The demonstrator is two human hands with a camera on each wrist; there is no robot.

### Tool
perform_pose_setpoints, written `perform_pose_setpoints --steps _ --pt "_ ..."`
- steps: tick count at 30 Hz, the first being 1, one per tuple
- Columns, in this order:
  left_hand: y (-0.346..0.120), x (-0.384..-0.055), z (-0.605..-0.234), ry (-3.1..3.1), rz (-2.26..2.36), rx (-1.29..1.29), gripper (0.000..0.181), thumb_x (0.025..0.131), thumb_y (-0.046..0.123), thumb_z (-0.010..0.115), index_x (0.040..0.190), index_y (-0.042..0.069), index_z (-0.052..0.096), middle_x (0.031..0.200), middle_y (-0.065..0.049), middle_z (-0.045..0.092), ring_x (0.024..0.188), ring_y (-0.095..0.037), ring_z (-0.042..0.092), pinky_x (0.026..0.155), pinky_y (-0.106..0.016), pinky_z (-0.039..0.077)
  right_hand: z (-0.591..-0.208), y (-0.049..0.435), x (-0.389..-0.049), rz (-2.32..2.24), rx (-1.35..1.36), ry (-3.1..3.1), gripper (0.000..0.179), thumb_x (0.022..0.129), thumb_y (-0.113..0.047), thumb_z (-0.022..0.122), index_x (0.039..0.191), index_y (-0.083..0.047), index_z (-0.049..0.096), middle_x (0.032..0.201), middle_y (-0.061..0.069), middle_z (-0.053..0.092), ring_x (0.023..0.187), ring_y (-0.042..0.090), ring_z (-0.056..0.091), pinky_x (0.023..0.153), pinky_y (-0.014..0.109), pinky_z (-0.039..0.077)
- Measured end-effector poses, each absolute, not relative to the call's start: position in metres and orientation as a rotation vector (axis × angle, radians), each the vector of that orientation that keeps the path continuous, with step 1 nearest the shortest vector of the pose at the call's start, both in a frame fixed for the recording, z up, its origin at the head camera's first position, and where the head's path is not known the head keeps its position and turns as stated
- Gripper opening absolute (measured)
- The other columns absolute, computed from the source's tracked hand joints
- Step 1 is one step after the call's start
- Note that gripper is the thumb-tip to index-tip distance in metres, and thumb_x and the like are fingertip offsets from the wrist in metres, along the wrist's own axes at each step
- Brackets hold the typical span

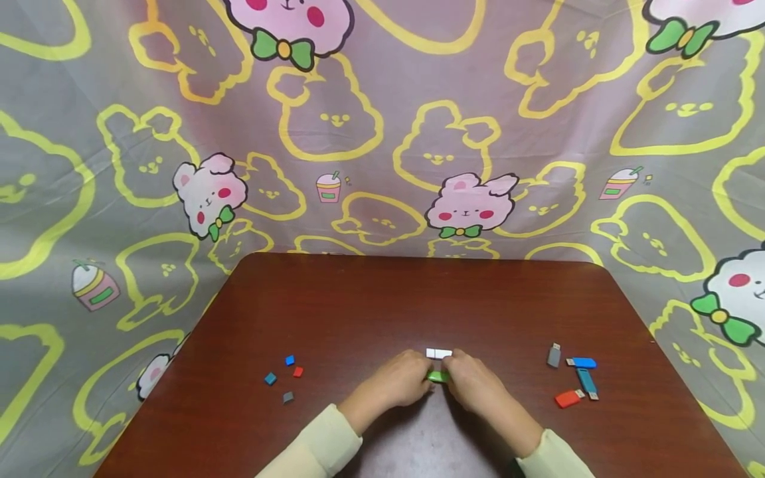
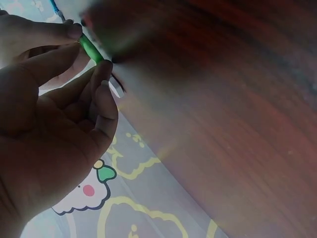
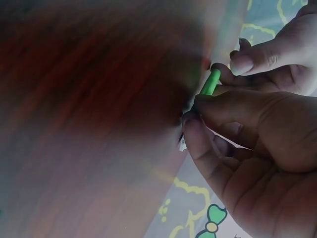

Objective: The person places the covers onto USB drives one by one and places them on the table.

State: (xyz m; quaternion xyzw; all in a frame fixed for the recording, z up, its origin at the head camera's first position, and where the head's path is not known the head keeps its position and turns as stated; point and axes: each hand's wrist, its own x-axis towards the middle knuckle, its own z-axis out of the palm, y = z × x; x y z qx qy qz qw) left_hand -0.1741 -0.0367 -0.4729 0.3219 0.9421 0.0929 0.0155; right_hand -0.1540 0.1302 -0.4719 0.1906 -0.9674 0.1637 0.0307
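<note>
A small green USB stick (image 1: 438, 376) is held between both hands close over the middle of the table. My left hand (image 1: 408, 378) pinches its left end with thumb and fingertips, and my right hand (image 1: 475, 382) pinches the right end. In the left wrist view the green body (image 2: 91, 48) shows between the two sets of fingers; its ends are hidden by them. From the right wrist the green piece (image 3: 211, 82) also spans the gap between both hands. Just behind the fingers lies a white USB stick (image 1: 439, 354) with a dark line across it.
On the left lie small caps: blue (image 1: 289, 360), red (image 1: 298, 372), teal (image 1: 271, 378) and grey (image 1: 288, 397). Uncapped USB sticks lie on the right: grey (image 1: 554, 355), blue (image 1: 582, 363), teal (image 1: 587, 384) and red (image 1: 570, 398). A patterned cloth (image 1: 370, 133) surrounds the brown table (image 1: 418, 292).
</note>
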Motion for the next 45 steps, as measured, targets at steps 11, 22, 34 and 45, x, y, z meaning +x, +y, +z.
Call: perform_pose_setpoints --steps 11,22,34,45 --pt "-0.040 -0.170 -0.471 2.922 0.263 0.986 0.019 0.091 0.029 0.072 0.081 0.019 0.060 0.081 0.005 0.064 0.089 -0.015 0.065 0.079 -0.030 0.053 -0.472 0.129 -0.155 0.478 0.578 -2.976 0.020 0.078 0.003 0.072 0.073 -0.011 0.059 0.076 0.005 0.053 0.060 0.026 0.059 0.051 0.040 0.049" --pt "-0.062 -0.161 -0.461 2.929 0.285 0.877 0.033 0.092 0.029 0.073 0.120 0.011 0.069 0.112 0.000 0.071 0.109 -0.017 0.064 0.095 -0.031 0.052 -0.463 0.149 -0.149 0.511 0.579 -2.927 0.020 0.074 0.001 0.078 0.080 -0.011 0.063 0.080 0.002 0.057 0.062 0.025 0.061 0.052 0.039 0.049" --pt "-0.115 -0.156 -0.453 2.970 0.360 0.702 0.038 0.093 0.027 0.072 0.125 0.007 0.067 0.120 -0.008 0.070 0.114 -0.027 0.063 0.097 -0.043 0.051 -0.458 0.204 -0.138 0.432 0.456 -2.985 0.025 0.078 -0.012 0.082 0.099 -0.009 0.069 0.094 0.006 0.065 0.084 0.030 0.067 0.068 0.048 0.055" --pt "-0.139 -0.148 -0.454 2.989 0.387 0.631 0.037 0.092 0.025 0.073 0.122 0.006 0.067 0.118 -0.010 0.070 0.113 -0.031 0.062 0.095 -0.047 0.051 -0.456 0.231 -0.127 0.463 0.344 -3.061 0.035 0.083 -0.017 0.080 0.113 -0.004 0.068 0.105 0.011 0.066 0.095 0.034 0.067 0.073 0.053 0.055"
